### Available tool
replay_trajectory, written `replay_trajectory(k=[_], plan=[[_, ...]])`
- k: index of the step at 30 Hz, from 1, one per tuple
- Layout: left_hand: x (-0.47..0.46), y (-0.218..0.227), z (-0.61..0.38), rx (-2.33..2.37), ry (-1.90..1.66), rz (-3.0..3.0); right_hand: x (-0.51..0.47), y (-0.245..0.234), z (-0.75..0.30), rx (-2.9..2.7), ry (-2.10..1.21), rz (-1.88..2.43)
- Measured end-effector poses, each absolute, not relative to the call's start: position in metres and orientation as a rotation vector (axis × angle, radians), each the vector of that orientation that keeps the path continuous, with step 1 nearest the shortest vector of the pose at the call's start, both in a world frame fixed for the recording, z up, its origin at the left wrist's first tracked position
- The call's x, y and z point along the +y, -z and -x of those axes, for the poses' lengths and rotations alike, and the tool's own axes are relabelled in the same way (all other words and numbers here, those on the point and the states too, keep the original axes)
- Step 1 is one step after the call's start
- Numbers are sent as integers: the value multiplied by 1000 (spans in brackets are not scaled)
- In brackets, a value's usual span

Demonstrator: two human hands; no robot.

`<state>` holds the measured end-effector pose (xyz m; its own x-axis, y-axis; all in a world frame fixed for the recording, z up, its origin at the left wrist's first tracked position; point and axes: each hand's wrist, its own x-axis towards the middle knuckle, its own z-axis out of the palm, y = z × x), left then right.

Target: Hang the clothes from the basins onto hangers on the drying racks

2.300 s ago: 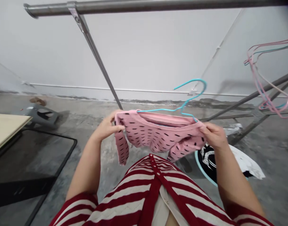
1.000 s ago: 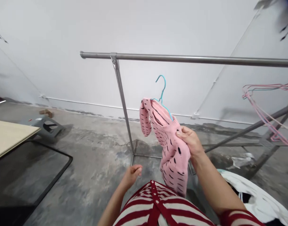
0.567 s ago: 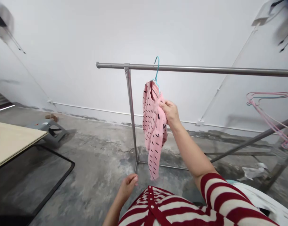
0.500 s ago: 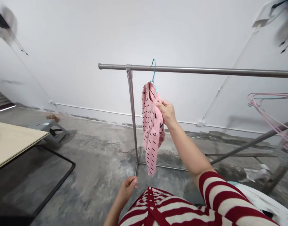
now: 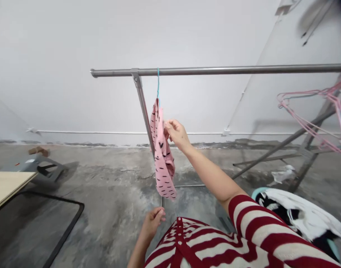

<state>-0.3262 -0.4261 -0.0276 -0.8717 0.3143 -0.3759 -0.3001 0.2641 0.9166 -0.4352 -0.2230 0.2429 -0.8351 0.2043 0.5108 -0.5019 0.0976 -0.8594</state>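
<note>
A small pink sweater (image 5: 164,169) with black dashes hangs from a blue hanger (image 5: 158,83), hooked over the metal rail of a clothes rack (image 5: 215,70). It is turned nearly edge-on, beside the rack's upright. At the sweater's upper right edge, my right hand (image 5: 177,134) has its fingers curled in a pinch on the cloth; the fingertips are partly hard to make out. My left hand (image 5: 153,221) is low in front of my body, below the sweater, with its fingers curled together and nothing visible in them.
Pink hangers (image 5: 312,98) hang at the right by a slanted rack bar (image 5: 287,143). A tub (image 5: 259,191) of black and white clothes stands at lower right. On the left are a wooden tabletop (image 5: 11,184) with a black frame and a grey plastic stool (image 5: 44,167).
The sweater and hanger have turned edge-on, and the hanger sits closer to the rack's upright. My right hand has moved with the sweater's edge. The view has shifted right; my left hand stays low.
</note>
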Motion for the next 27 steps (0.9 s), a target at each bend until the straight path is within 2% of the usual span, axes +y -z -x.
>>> replay_trajectory(k=[4, 8, 13, 20, 27], plan=[[-417, 30, 331, 2030, -1519, -111, -199, -162, 392, -2048, -1692, -158], [-398, 22, 336, 2016, -1335, -269, -156, -63, 334, -2369, -1803, 360], [-354, 1, 338, 2024, -1147, -468, -91, 21, 238, -2270, -1817, 901], [-269, -2, 311, 1976, -976, -681, -10, 66, 128, -1918, -1817, 1531], [-183, 3, 272, 1964, -883, -776, 80, 50, 48, -1427, -1679, 1829]])
